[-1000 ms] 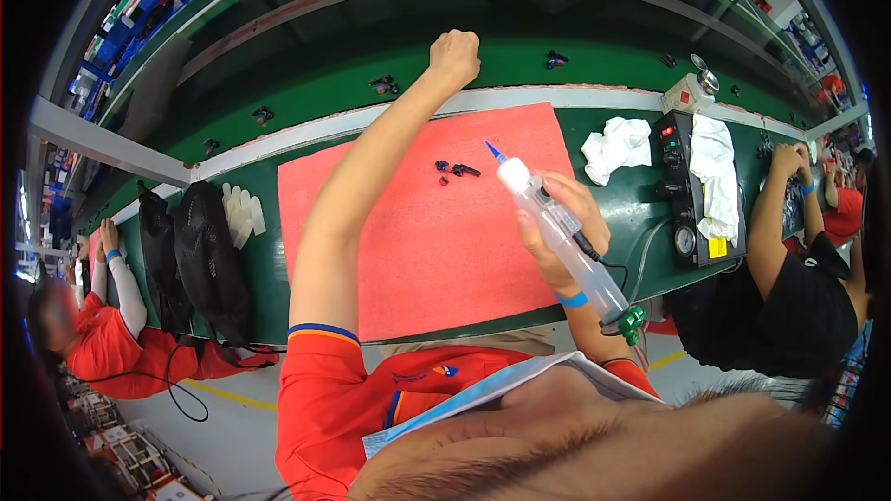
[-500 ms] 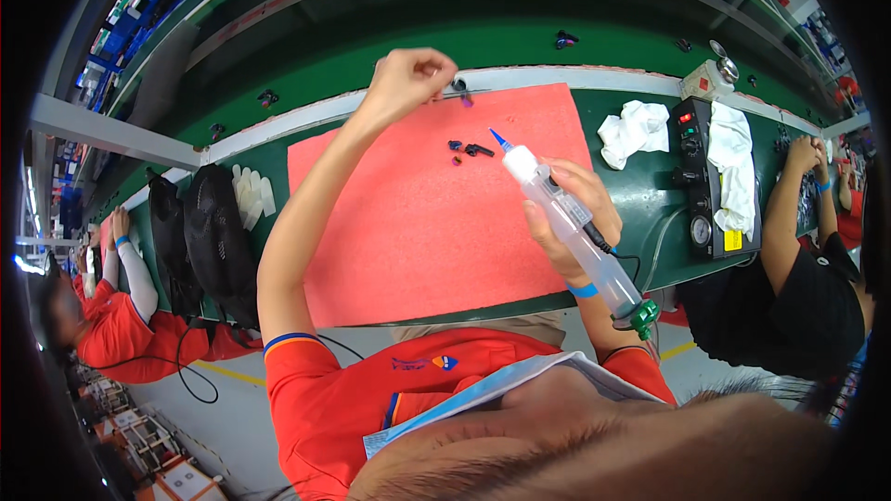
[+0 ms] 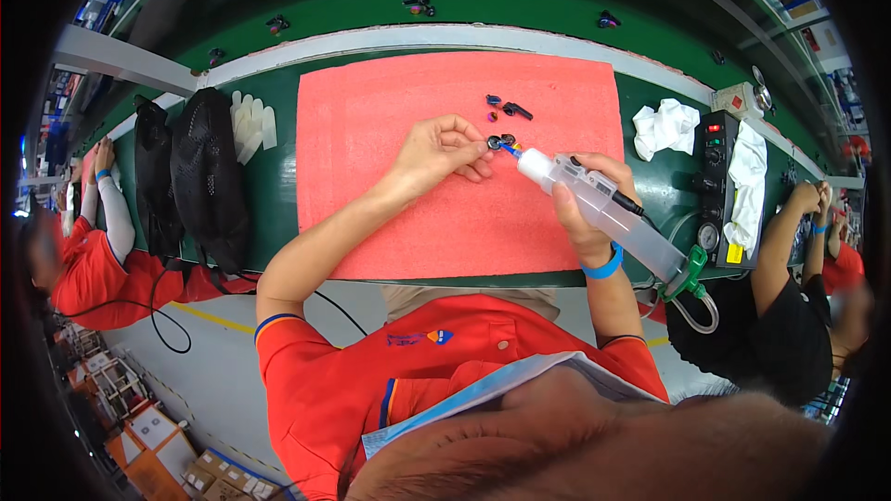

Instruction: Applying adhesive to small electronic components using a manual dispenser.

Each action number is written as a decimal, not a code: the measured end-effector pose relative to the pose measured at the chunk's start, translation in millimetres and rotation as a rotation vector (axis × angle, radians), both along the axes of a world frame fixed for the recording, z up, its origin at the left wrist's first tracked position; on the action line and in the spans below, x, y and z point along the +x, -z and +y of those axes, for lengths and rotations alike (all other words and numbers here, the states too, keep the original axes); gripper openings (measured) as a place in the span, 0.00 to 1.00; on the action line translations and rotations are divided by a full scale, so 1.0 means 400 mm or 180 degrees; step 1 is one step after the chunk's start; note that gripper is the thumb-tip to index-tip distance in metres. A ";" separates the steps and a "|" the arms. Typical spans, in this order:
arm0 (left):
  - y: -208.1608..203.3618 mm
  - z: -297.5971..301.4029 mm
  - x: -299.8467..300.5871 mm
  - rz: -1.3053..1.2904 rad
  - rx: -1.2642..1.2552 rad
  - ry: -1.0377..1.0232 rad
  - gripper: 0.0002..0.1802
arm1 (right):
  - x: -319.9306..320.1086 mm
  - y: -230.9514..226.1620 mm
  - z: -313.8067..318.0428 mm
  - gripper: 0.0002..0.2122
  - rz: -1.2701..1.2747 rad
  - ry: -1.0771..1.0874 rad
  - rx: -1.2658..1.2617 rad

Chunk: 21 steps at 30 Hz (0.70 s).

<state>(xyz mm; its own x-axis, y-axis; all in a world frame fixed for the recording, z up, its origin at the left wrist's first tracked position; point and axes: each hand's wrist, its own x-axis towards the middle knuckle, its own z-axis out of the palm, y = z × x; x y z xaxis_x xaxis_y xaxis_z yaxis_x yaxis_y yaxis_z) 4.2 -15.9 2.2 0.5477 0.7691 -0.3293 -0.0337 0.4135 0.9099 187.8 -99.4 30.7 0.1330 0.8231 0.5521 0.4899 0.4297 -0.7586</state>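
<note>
Between the fingertips of my left hand (image 3: 445,150) is a small dark round part (image 3: 495,142), held low over the pink foam mat (image 3: 399,232). My right hand (image 3: 594,213) is wrapped round a translucent dispensing syringe (image 3: 640,239) with a white collar and a green cap at its rear end. Its blue needle tip (image 3: 513,150) reaches the small part; whether they touch, I cannot tell. A little yellow and dark colour shows beside the tip, too small to make out. Farther up the mat lie a black elongated piece (image 3: 518,111) and small purple-blue pieces (image 3: 493,100).
Black mesh bags (image 3: 209,176) and pale finger cots (image 3: 249,125) lie left of the mat. To the right are a crumpled white cloth (image 3: 665,127) and a black dispenser box (image 3: 713,167) with a gauge. Behind a white rail (image 3: 371,40), small dark parts (image 3: 419,6) sit on a green belt. Co-workers sit on both sides.
My left hand has come back from the far rail to the mat's middle, now with a small round part. The syringe tip has moved to that part. The head view has shifted.
</note>
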 end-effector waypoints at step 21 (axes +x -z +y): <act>0.008 -0.011 0.004 -0.0101 0.0218 -0.0031 0.05 | -0.021 -0.005 0.016 0.16 -0.0380 -0.0002 -0.0063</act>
